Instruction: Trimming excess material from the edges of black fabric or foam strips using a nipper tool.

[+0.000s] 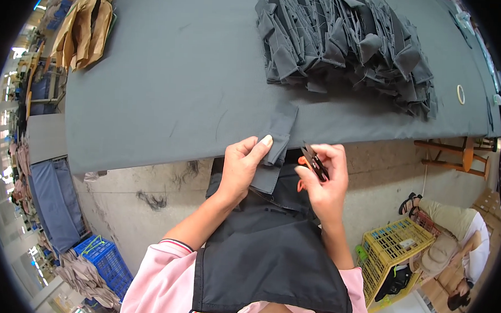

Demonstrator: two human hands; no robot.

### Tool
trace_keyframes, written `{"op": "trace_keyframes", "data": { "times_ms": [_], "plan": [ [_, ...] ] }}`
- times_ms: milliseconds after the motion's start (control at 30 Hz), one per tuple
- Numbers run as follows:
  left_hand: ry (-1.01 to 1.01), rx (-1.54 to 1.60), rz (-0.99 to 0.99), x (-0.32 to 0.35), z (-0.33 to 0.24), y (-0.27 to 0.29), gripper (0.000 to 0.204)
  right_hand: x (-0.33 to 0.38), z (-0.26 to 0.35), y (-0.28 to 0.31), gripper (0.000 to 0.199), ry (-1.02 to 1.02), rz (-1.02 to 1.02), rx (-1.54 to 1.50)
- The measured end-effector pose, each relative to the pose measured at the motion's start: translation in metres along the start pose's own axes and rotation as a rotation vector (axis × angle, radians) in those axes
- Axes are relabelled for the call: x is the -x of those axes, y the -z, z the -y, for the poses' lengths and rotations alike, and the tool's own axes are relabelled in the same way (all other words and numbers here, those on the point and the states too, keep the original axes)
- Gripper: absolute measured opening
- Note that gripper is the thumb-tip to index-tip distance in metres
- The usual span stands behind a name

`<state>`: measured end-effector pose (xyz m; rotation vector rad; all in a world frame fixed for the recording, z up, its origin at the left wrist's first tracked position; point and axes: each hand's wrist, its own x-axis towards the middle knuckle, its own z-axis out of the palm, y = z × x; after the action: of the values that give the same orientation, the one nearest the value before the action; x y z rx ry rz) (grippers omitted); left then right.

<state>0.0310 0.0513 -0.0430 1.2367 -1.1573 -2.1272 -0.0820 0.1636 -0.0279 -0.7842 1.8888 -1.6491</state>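
Over the table's near edge, my left hand (243,166) pinches a dark grey fabric piece (281,124) between thumb and fingers. One end of the piece lies on the table and the other hangs past the edge. Just to its right, my right hand (326,179) is closed around small thread snips (314,161) with black blades and an orange-red part. The blade tips point up and to the left, apart from the fabric. Beyond my hands, a large heap of similar grey fabric pieces (334,40) lies on the table.
A grey-covered table (153,90) spans the front. On it are a brown paper bag (85,29) at far left and a tape roll (460,94) at right. A wooden stool (466,155), yellow crate (398,241) and another person (454,227) are right; a blue crate (106,262) is left.
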Motion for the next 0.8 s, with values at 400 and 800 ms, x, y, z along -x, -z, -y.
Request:
{"op": "trace_keyframes", "data": {
  "times_ms": [400, 800],
  "plan": [
    [0.148, 0.04, 0.341, 0.004, 0.002, 0.017, 0.033, -0.037, -0.011, -0.022, 0.019, -0.428, 0.078, -0.558],
    [0.144, -0.035, 0.195, -0.009, 0.01, 0.011, 0.02, 0.025, -0.007, 0.009, 0.025, 0.112, -0.043, 0.301]
  ]
}}
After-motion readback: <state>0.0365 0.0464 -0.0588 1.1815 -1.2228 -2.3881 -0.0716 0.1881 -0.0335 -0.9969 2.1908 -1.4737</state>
